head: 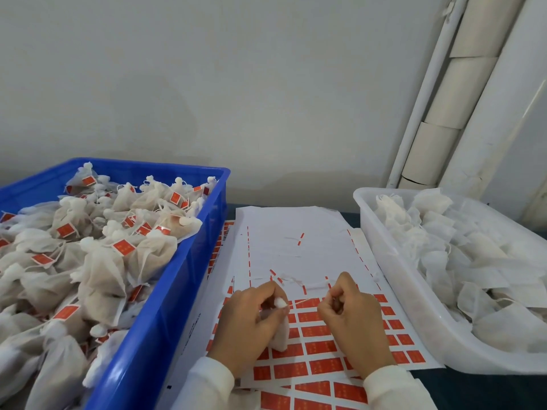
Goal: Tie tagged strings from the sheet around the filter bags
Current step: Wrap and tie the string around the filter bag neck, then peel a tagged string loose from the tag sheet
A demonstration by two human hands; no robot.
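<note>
Centrally, left hand (251, 315) grips filter bag (280, 335), right hand (352, 318) pinches string (305, 302); blue crate (165, 294) left, white tub (414, 306) right

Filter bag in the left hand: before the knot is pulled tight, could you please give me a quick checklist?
1. Left hand grips the filter bag at its gathered neck: ok.
2. Right hand pinches the string: ok.
3. String taut between both hands: ok.
4. Loop fully round the neck: cannot tell, fingers hide it.
5. Tag on this string: cannot tell.
6. Blue crate of tied bags within reach at left: ok.
</note>
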